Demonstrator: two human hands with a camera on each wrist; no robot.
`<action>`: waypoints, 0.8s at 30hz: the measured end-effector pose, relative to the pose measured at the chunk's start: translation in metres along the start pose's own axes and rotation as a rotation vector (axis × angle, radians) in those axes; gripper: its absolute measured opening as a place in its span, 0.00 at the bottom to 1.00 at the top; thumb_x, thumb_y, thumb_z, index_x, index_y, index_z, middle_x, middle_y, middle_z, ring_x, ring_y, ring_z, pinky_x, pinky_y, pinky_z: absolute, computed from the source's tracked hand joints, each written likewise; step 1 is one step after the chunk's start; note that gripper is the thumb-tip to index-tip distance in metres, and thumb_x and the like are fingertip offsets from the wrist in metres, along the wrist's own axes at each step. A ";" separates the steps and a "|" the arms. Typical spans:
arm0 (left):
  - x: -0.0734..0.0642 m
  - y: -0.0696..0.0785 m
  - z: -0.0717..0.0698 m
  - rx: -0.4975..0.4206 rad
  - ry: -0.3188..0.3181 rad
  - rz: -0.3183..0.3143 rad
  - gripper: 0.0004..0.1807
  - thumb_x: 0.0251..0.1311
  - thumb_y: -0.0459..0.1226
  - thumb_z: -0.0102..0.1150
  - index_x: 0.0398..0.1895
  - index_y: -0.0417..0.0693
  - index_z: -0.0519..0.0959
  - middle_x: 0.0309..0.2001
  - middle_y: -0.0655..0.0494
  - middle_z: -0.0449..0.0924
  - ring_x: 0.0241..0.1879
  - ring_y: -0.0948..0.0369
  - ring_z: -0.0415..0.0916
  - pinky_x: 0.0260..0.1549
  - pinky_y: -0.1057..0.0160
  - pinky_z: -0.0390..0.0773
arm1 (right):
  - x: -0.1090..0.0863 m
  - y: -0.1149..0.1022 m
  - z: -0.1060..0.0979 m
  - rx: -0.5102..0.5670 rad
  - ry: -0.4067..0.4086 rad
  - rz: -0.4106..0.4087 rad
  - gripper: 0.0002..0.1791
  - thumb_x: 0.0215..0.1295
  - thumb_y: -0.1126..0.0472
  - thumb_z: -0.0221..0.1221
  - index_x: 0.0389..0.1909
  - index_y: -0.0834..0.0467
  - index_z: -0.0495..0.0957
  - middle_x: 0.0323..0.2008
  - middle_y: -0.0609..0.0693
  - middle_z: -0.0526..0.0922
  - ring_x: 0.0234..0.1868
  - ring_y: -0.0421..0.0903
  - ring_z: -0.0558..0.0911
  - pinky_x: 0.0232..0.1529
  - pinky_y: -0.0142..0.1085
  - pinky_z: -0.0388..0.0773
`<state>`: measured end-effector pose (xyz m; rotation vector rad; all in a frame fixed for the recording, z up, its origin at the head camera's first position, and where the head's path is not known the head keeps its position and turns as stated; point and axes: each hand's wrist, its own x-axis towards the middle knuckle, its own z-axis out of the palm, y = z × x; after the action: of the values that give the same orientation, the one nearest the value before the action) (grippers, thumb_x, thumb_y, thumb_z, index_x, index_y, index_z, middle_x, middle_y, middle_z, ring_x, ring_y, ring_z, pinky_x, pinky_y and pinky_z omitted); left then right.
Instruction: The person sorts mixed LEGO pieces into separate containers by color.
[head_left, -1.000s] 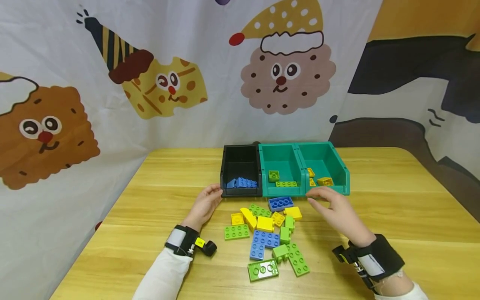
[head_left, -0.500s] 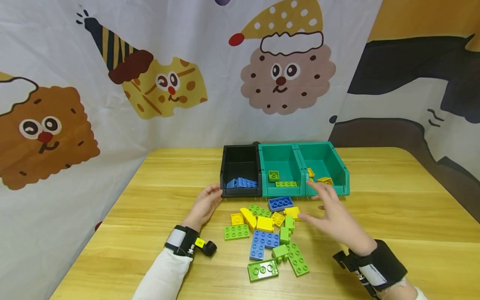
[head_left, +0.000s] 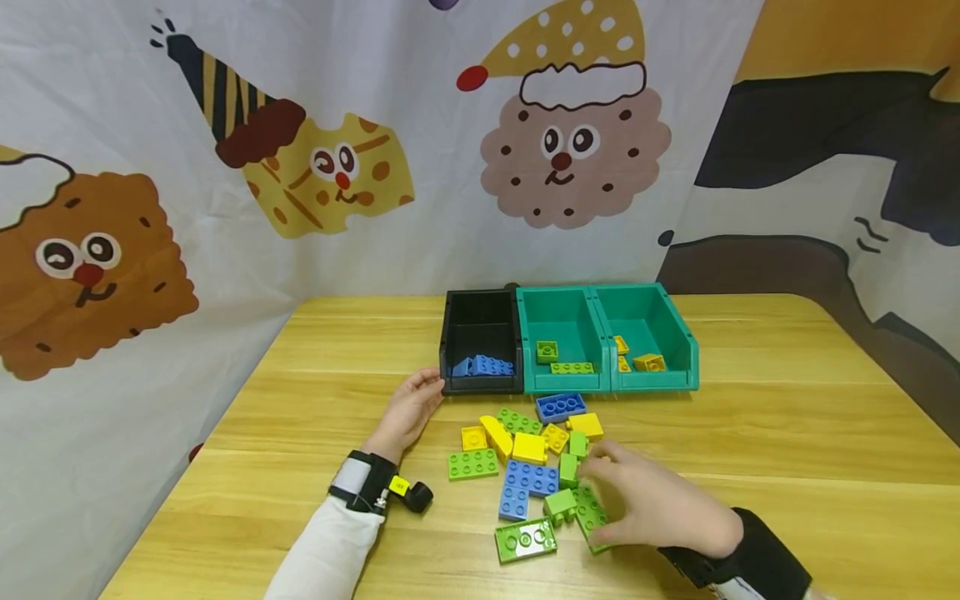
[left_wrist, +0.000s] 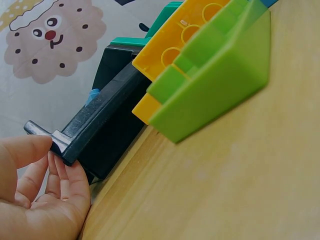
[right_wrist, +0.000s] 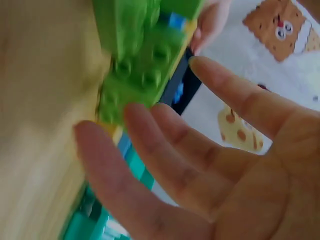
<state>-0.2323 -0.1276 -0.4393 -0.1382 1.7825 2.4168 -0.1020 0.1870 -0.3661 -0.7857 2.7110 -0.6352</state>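
My left hand (head_left: pixel 408 417) pinches the front left corner of the black bin (head_left: pixel 483 385); in the left wrist view the thumb lies on the rim and the fingers curl beneath it. Right of the brick pile, my right hand (head_left: pixel 663 500) reaches over a long green toy brick (head_left: pixel 588 515), thumb near its front end and fingers spread around its far side. The right wrist view shows that hand (right_wrist: pixel 215 170) with fingers apart and nothing in the palm, blurred green bricks (right_wrist: pixel 145 65) beyond the fingertips. Small green bricks (head_left: pixel 560 506) lie just left of the long one.
Two teal bins (head_left: pixel 566 383) adjoin the black one, holding green and yellow bricks; blue bricks (head_left: pixel 491 365) lie in the black bin. Loose yellow (head_left: pixel 530 448), blue (head_left: pixel 532 477) and green bricks cover the table (head_left: pixel 300 417) before them. A patterned cloth (head_left: pixel 435 250) hangs behind.
My right hand has come from the right teal bin's front edge down and toward me to the long green brick, its fingers spreading on the way. My left hand stays at the black bin.
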 end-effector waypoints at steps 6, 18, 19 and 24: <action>0.001 0.000 -0.001 -0.011 -0.006 0.002 0.10 0.65 0.28 0.51 0.48 0.41 0.69 0.40 0.58 0.69 0.39 0.66 0.69 0.42 0.72 0.74 | 0.001 -0.009 0.013 -0.035 -0.110 0.064 0.40 0.38 0.37 0.71 0.53 0.54 0.76 0.52 0.52 0.74 0.47 0.49 0.77 0.49 0.50 0.76; 0.000 0.000 -0.001 -0.027 -0.001 0.001 0.10 0.64 0.28 0.51 0.47 0.41 0.70 0.40 0.58 0.70 0.38 0.66 0.70 0.41 0.72 0.74 | 0.005 -0.007 0.020 -0.061 -0.089 0.062 0.34 0.39 0.49 0.75 0.51 0.54 0.78 0.47 0.48 0.74 0.42 0.44 0.76 0.45 0.45 0.78; 0.000 0.000 -0.001 -0.030 0.000 0.000 0.10 0.64 0.28 0.52 0.47 0.41 0.70 0.39 0.57 0.70 0.38 0.66 0.70 0.41 0.72 0.74 | 0.005 -0.006 0.020 -0.064 -0.085 0.056 0.33 0.39 0.49 0.75 0.51 0.54 0.78 0.46 0.48 0.74 0.42 0.43 0.76 0.45 0.45 0.78; 0.000 0.000 0.000 -0.018 -0.001 0.000 0.10 0.64 0.29 0.52 0.47 0.41 0.70 0.39 0.57 0.69 0.38 0.65 0.69 0.41 0.71 0.74 | 0.005 -0.005 0.022 -0.070 -0.077 0.046 0.33 0.39 0.50 0.75 0.50 0.53 0.78 0.46 0.47 0.74 0.41 0.43 0.76 0.45 0.45 0.78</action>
<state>-0.2322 -0.1281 -0.4395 -0.1391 1.7609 2.4323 -0.0968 0.1732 -0.3835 -0.7462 2.6850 -0.4926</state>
